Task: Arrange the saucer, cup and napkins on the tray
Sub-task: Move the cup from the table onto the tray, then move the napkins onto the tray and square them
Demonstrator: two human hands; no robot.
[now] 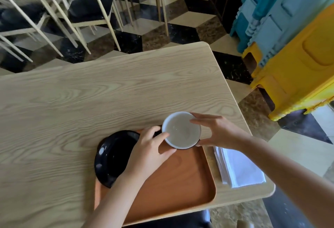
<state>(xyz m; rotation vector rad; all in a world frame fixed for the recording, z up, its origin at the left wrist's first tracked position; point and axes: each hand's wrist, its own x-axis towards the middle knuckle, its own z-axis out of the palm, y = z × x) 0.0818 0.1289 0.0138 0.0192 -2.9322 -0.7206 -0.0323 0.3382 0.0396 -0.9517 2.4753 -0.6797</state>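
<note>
An orange-brown tray (180,182) lies at the near edge of the wooden table. A black saucer (113,155) rests on the tray's left side, overhanging its rim. Both hands hold a cup (181,130), white inside and dark outside, above the tray's far edge. My left hand (150,153) grips the cup's left rim, with its wrist over the saucer. My right hand (216,131) clasps the cup's right side. A stack of white napkins (238,168) lies on the table just right of the tray.
The light wooden table (90,101) stretches away to the left and far side. Pale chairs with dark seats (86,11) stand beyond it. Stacked blue and yellow plastic stools (289,43) stand on the floor at the right.
</note>
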